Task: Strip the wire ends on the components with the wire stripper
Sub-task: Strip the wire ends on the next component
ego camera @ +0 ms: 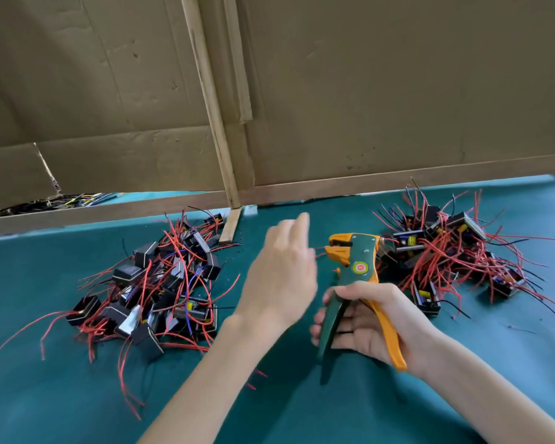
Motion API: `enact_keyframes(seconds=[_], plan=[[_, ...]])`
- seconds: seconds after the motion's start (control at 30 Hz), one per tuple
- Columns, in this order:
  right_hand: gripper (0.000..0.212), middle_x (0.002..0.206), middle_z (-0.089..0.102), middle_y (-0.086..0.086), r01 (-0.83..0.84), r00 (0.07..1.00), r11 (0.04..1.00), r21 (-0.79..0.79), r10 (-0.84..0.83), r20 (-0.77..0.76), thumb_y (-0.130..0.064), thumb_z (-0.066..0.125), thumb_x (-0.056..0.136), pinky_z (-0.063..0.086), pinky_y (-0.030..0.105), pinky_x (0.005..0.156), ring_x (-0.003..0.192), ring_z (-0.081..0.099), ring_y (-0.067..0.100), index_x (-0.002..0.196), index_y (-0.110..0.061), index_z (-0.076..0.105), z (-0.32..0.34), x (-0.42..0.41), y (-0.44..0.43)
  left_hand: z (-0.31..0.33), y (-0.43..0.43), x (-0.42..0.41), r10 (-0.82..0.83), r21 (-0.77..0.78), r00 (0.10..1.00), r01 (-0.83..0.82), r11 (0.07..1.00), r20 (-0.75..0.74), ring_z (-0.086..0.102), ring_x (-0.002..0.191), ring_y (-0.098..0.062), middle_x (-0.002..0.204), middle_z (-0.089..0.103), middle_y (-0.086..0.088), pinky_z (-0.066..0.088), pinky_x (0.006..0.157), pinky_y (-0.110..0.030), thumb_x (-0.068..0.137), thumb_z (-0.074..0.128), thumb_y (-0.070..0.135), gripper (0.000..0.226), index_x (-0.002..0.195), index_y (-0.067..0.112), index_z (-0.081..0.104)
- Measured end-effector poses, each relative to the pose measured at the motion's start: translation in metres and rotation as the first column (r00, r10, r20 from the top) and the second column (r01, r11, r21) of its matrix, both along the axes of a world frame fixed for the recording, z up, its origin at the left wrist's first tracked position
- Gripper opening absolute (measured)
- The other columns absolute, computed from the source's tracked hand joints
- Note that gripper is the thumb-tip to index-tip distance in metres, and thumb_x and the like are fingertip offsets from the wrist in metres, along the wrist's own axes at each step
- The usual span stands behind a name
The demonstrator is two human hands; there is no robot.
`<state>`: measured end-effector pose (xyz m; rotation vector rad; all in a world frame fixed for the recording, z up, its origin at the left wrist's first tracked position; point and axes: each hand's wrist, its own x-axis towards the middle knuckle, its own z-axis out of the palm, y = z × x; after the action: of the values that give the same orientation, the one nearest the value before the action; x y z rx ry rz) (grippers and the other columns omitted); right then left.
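Wire stripper (358, 267) held mid-frame.
Right hand (375, 322) curled round its handles; blurred left hand (279, 277) beside it, fingers loose, held nothing.

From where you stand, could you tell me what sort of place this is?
Probably an electronics assembly bench: two piles of wired components on a green mat, a wire stripper in the right hand, cardboard screens behind.

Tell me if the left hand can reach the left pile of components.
Probably yes: the left hand holds nothing, and only bare cloth separates it from the left pile. The right hand holds the wire stripper.
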<state>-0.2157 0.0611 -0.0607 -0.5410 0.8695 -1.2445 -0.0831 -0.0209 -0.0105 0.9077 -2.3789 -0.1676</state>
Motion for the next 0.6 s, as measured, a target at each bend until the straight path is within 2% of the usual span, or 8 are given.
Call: enact_keyframes(seconds=[0.07,0.13,0.2,0.27,0.37,0.43,0.5,0.6], plan=[[0.016,0.079,0.065,0.028,0.012,1.0,1.0,-0.003,-0.011,0.019,-0.007,0.066,0.064,0.058,0.051,0.069,0.074,0.068,0.044,0.076,0.003,0.068,0.003,0.0,0.002,-0.012,-0.015,0.023,0.222,-0.105,0.973,-0.215,0.971,0.056,0.038,0.12,-0.026,0.132,0.044,-0.011,0.027,0.102,-0.027,0.089,0.046,0.0,0.053,0.141,0.004,0.035],[0.018,0.08,0.065,0.028,0.014,1.0,1.0,-0.007,-0.014,0.025,-0.012,0.067,0.064,0.058,0.051,0.069,0.073,0.068,0.043,0.074,0.003,0.069,0.004,0.001,0.003,-0.018,-0.024,0.044,0.366,-0.127,0.93,-0.359,0.924,0.029,0.043,0.11,-0.029,0.121,0.05,-0.015,0.031,0.097,-0.03,0.081,0.051,-0.007,0.052,0.131,0.0,0.046],[0.018,0.08,0.064,0.029,0.01,0.999,1.0,0.007,-0.01,0.031,-0.011,0.067,0.063,0.058,0.051,0.069,0.073,0.068,0.043,0.075,0.003,0.068,0.004,0.0,0.002,-0.025,-0.032,0.059,0.478,-0.118,0.875,-0.467,0.876,0.079,0.046,0.108,-0.03,0.118,0.052,-0.014,0.035,0.094,-0.032,0.083,0.055,0.001,0.046,0.128,0.002,0.049],[0.017,0.08,0.064,0.028,0.01,0.999,1.0,0.021,-0.011,0.038,-0.007,0.066,0.065,0.058,0.052,0.07,0.073,0.067,0.043,0.078,0.004,0.066,0.005,0.001,0.002,-0.032,-0.036,0.067,0.574,-0.105,0.784,-0.566,0.817,0.236,0.044,0.117,-0.027,0.124,0.049,-0.009,0.036,0.096,-0.032,0.089,0.052,0.018,0.043,0.13,0.008,0.044],[0.017,0.08,0.064,0.028,0.017,0.999,0.999,0.03,-0.018,0.051,-0.009,0.067,0.065,0.057,0.052,0.071,0.074,0.067,0.044,0.076,0.004,0.067,0.003,0.0,0.001,-0.038,-0.037,0.067,0.635,-0.14,0.711,-0.626,0.768,0.301,0.04,0.123,-0.026,0.13,0.047,-0.008,0.033,0.098,-0.033,0.093,0.05,0.03,0.045,0.133,0.015,0.038],[0.018,0.081,0.064,0.028,0.01,0.999,1.0,0.029,-0.011,0.053,-0.011,0.069,0.063,0.057,0.052,0.072,0.074,0.067,0.044,0.074,0.003,0.069,0.003,-0.001,0.0,-0.039,-0.04,0.065,0.65,-0.176,0.703,-0.628,0.758,0.289,0.045,0.118,-0.026,0.121,0.056,-0.006,0.035,0.095,-0.033,0.093,0.052,0.032,0.038,0.128,0.019,0.044],[0.019,0.082,0.064,0.028,0.01,0.999,0.999,0.03,-0.011,0.048,-0.012,0.069,0.062,0.057,0.053,0.073,0.075,0.067,0.044,0.074,0.003,0.069,0.003,-0.001,0.001,-0.039,-0.046,0.065,0.654,-0.177,0.715,-0.63,0.756,0.245,0.048,0.113,-0.026,0.11,0.063,-0.004,0.037,0.091,-0.034,0.094,0.053,0.032,0.03,0.121,0.02,0.053],[0.02,0.08,0.064,0.028,0.015,0.999,0.999,0.028,-0.016,0.037,-0.012,0.071,0.059,0.057,0.052,0.072,0.075,0.067,0.044,0.073,0.003,0.069,0.004,0.0,0.001,-0.039,-0.05,0.067,0.601,-0.153,0.782,-0.582,0.799,0.165,0.052,0.106,-0.028,0.1,0.068,-0.004,0.035,0.09,-0.038,0.091,0.059,0.027,0.026,0.115,0.019,0.062]])
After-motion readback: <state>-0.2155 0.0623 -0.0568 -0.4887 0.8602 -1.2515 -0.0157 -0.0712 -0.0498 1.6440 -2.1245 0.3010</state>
